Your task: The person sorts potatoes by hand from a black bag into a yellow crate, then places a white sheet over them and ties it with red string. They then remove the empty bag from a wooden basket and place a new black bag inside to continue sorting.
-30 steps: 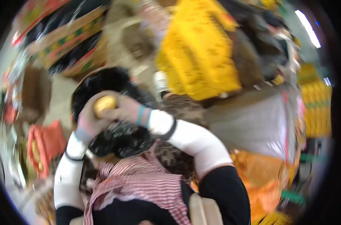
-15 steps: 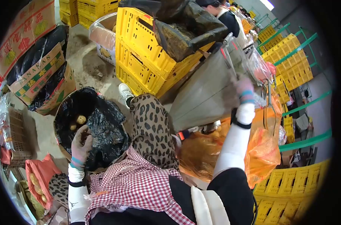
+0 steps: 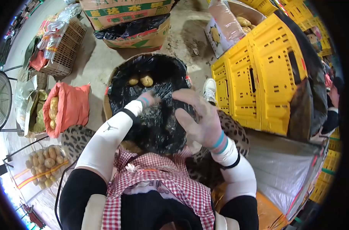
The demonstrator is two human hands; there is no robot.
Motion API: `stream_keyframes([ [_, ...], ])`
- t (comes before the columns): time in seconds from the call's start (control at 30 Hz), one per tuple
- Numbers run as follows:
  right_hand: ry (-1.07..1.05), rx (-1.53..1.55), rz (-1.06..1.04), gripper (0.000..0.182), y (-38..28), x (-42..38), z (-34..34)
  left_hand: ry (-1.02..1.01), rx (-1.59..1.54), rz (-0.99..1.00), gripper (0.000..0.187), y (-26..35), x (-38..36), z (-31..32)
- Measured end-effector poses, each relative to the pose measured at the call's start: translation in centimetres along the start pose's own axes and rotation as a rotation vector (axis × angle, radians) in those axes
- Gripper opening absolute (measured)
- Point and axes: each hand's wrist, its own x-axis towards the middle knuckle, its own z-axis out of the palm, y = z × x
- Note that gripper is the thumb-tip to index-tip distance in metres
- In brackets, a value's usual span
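Note:
Between my knees stands a box [image 3: 107,102] lined with a black plastic bag [image 3: 159,122]. Two potatoes [image 3: 146,80] lie on the lining near its far side. My left hand [image 3: 149,99], in a glove with a striped cuff, is over the lining just below the potatoes; motion smears its fingers. Above the box's right side is my right hand [image 3: 201,117], also gloved. Its thumb and fingers are spread and curved, with nothing between them.
Yellow crates [image 3: 258,73] stand at the right, beside a grey sheet-covered surface [image 3: 281,168]. A red sack of potatoes [image 3: 73,107], a bag of potatoes [image 3: 48,163] and a fan [image 3: 0,100] are at the left. Banana cartons [image 3: 132,34] stand ahead.
My view has swung left toward the lined box. My right hand has left the grey sheet-covered surface and come over the box. My left hand has stayed at the box.

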Motion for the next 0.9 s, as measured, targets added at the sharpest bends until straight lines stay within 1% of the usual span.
stream_keyframes([
  [0.03, -0.006, 0.002, 0.001, 0.038, 0.8, 0.0, -0.1, 0.161, -0.012, -0.115, 0.071, -0.5, 2.2, -0.6],
  [0.1, 0.15, 0.558, 0.66, 0.033, 1.6, -0.1, -0.2, 0.337, -0.283, -0.268, 0.074, -2.5, 6.7, -1.4],
  [0.13, 0.151, 0.557, 0.665, 0.033, 1.9, -0.1, -0.8, 0.454, -0.368, -0.34, 0.074, -5.9, 11.2, -0.6],
  [0.17, 0.166, 0.678, 0.729, 0.033, 2.0, -0.2, -1.5, 0.54, -0.445, -0.501, 0.071, -5.3, 13.0, -0.5],
  [0.2, 0.189, 0.802, 0.803, 0.032, 2.0, -0.1, -2.1, 0.409, -0.742, -0.513, 0.065, -5.1, 14.2, -0.7],
  [0.23, 0.205, 0.804, 0.836, 0.032, 2.1, -0.1, -2.5, 0.264, -1.03, -0.533, 0.059, -5.4, 15.5, -0.6],
  [0.3, 0.177, 0.814, 0.916, 0.035, 1.8, 0.1, -3.2, 0.157, -0.543, -0.446, 0.057, -16.2, 25.7, 2.2],
  [0.33, 0.164, 0.779, 0.893, 0.035, 1.7, 0.4, -3.3, 0.367, -0.615, -0.393, 0.043, -15.0, 23.1, 3.3],
  [0.37, 0.16, 0.775, 0.911, 0.035, 1.9, 0.4, -3.1, 0.5, -1.112, -0.559, 0.038, -7.4, 18.4, 1.9],
  [0.43, 0.141, 0.679, 0.936, 0.036, 2.2, 0.9, -3.0, 0.315, -1.201, -0.5, 0.039, -4.4, 14.4, 0.6],
  [0.47, 0.139, 0.68, 0.923, 0.036, 2.4, 1.1, -2.8, 0.271, -1.249, -0.492, 0.039, -1.5, 11.7, -0.1],
  [0.53, 0.17, 0.701, 0.848, 0.038, 2.8, 1.1, -1.8, 0.086, -1.324, -0.4, 0.045, 1.4, 7.0, -2.4],
  [0.57, 0.166, 0.705, 0.834, 0.038, 2.6, 1.1, -1.2, 0.065, -1.351, -0.294, 0.046, 4.7, 3.1, -3.9],
  [0.63, 0.166, 0.778, 0.778, 0.035, 2.2, 1.5, -0.1, -0.253, -1.305, -0.146, 0.052, 7.7, -3.5, -8.1],
  [0.67, 0.107, 0.76, 0.782, 0.038, 2.1, 1.6, 0.5, -0.188, -1.163, 0.006, 0.054, 10.0, -7.3, -9.3],
  [0.7, 0.09, 0.763, 0.762, 0.038, 2.7, 1.3, 1.6, -0.119, -1.016, 0.148, 0.057, 12.1, -10.8, -10.4],
  [0.73, 0.023, 0.764, 0.687, 0.044, 3.5, 0.9, 3.0, -0.063, -0.761, 0.339, 0.065, 13.2, -13.7, -11.8],
  [0.77, -0.04, 0.764, 0.614, 0.049, 3.4, 1.0, 4.1, 0.11, -0.375, 0.358, 0.073, 14.2, -16.6, -12.9],
  [0.8, -0.124, 0.772, 0.71, 0.067, 2.3, 1.7, 4.7, 0.281, -0.114, 0.524, 0.078, 15.2, -19.5, -13.1],
  [0.83, -0.127, 0.776, 0.698, 0.067, 2.3, 1.9, 5.7, 0.444, 0.154, 0.682, 0.083, 15.6, -21.8, -13.0],
  [0.87, -0.183, 0.703, 0.594, 0.074, 3.0, 1.7, 6.9, 0.548, 0.311, 0.847, 0.085, 14.5, -22.4, -12.5],
  [0.9, -0.235, 0.627, 0.493, 0.081, 3.0, 1.7, 7.8, 0.621, 0.4, 0.904, 0.091, 13.6, -23.0, -11.6],
])
